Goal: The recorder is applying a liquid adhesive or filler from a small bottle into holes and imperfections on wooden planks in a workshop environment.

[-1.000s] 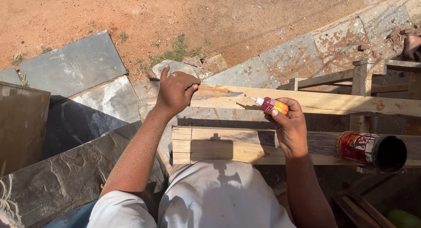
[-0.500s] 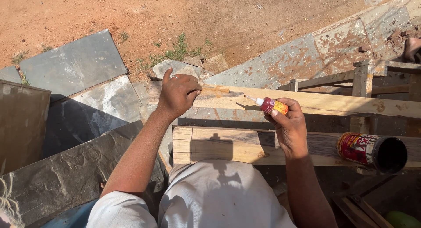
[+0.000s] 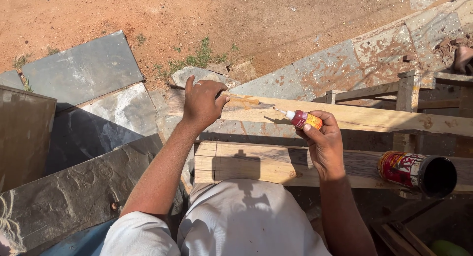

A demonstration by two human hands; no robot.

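Observation:
My right hand (image 3: pixel 322 142) grips a small red and yellow glue bottle (image 3: pixel 301 119) with a white nozzle pointing left over a long pale wooden plank (image 3: pixel 374 117). On the left end of that plank rests my left hand (image 3: pixel 201 102), fingers curled over the wood, pinning it. A wet streak of glue (image 3: pixel 244 101) lies on the plank just right of the left hand. Nearer to me, a thicker wooden board (image 3: pixel 256 162) lies parallel to the plank.
A red tin can (image 3: pixel 416 172) lies on its side on the near board at the right, its open mouth facing right. Grey stone slabs (image 3: pixel 88 73) lie at the left over red dirt. Wooden frame pieces (image 3: pixel 409 91) stand at the right.

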